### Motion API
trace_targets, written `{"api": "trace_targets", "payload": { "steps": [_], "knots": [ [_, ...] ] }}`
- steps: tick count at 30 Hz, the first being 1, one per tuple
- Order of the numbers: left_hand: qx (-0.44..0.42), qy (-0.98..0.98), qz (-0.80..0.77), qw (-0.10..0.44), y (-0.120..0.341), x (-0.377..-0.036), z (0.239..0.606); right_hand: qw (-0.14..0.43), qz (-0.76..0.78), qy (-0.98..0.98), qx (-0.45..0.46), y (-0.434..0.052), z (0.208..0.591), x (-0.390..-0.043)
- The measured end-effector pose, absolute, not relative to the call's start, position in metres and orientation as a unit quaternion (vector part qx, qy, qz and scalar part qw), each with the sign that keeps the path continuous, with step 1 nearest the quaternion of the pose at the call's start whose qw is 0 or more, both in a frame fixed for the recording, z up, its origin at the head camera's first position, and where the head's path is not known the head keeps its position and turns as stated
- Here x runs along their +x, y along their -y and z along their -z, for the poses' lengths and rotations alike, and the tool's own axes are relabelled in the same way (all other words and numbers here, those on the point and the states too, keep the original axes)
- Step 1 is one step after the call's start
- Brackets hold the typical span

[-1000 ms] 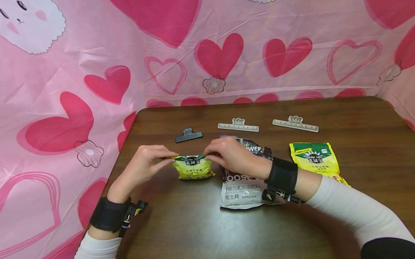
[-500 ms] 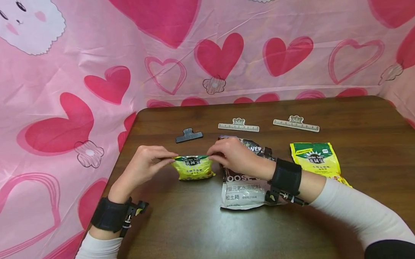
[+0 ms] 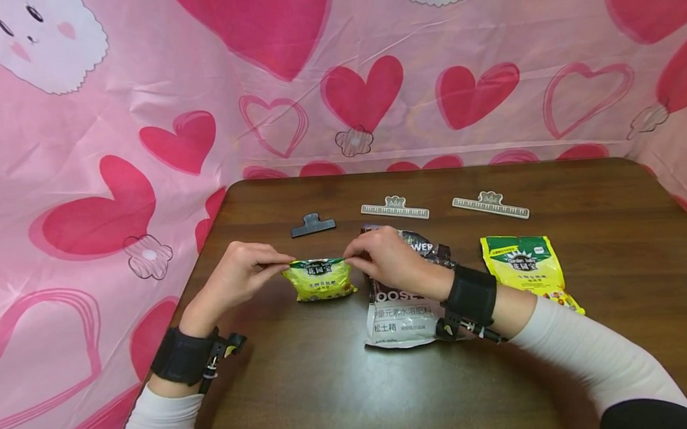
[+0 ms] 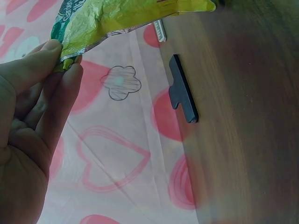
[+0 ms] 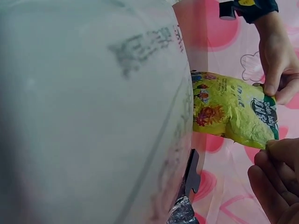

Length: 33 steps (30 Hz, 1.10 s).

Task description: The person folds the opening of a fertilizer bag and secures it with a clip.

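Observation:
Between both hands stands a small yellow fertilizer bag (image 3: 322,284) with its green top folded down. My left hand (image 3: 240,268) pinches the left end of the fold between thumb and fingers; the left wrist view shows the thumb on the bag's corner (image 4: 77,44). At the right end of the fold, my right hand (image 3: 387,257) pinches the other corner, seen also in the right wrist view on the yellow bag (image 5: 233,109). Beneath the right hand and wrist lies a larger black and white bag (image 3: 401,329), partly hidden. A black clip (image 3: 312,225) lies just behind the yellow bag.
Two pale clips with piano-key print, a middle one (image 3: 395,209) and a right one (image 3: 491,205), lie toward the table's back edge. Another yellow and green bag (image 3: 524,268) lies at the right, partly behind the right forearm. Pink heart-printed cloth (image 3: 295,134) surrounds the table (image 3: 338,391).
Both hands keep their pinch on the bag's folded top. The right hand has shifted slightly to the right, and the bag's lower edge sits slightly lower in view.

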<state>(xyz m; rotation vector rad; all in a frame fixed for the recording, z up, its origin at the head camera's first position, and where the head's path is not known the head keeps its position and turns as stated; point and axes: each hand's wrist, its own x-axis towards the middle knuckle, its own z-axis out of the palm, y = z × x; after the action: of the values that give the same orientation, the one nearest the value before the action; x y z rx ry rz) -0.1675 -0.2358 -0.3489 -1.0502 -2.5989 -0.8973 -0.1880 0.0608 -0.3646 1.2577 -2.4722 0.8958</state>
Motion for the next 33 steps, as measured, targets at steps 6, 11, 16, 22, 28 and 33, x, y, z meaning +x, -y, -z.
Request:
{"api": "trace_targets", "payload": {
  "steps": [6, 11, 16, 22, 28, 33],
  "knots": [
    [-0.339, 0.888, 0.309, 0.044, 0.238, -0.173, 0.343, 0.118, -0.308, 0.839, 0.431, -0.06, 0.364, -0.189],
    [-0.315, 0.889, 0.333, -0.012, 0.243, -0.185, 0.336, 0.116, -0.309, 0.838, 0.435, -0.06, 0.363, -0.189],
    [-0.285, 0.891, 0.354, -0.002, 0.242, -0.206, 0.334, 0.108, -0.309, 0.84, 0.434, -0.061, 0.364, -0.189],
    [-0.266, 0.903, 0.338, 0.013, 0.236, -0.24, 0.337, 0.109, -0.305, 0.841, 0.433, -0.061, 0.365, -0.189],
    [-0.248, 0.912, 0.327, -0.007, 0.229, -0.271, 0.347, 0.11, -0.303, 0.839, 0.438, -0.062, 0.365, -0.189],
    [-0.254, 0.918, 0.302, -0.038, 0.224, -0.293, 0.36, 0.108, -0.304, 0.838, 0.44, -0.062, 0.364, -0.189]
  ]
}}
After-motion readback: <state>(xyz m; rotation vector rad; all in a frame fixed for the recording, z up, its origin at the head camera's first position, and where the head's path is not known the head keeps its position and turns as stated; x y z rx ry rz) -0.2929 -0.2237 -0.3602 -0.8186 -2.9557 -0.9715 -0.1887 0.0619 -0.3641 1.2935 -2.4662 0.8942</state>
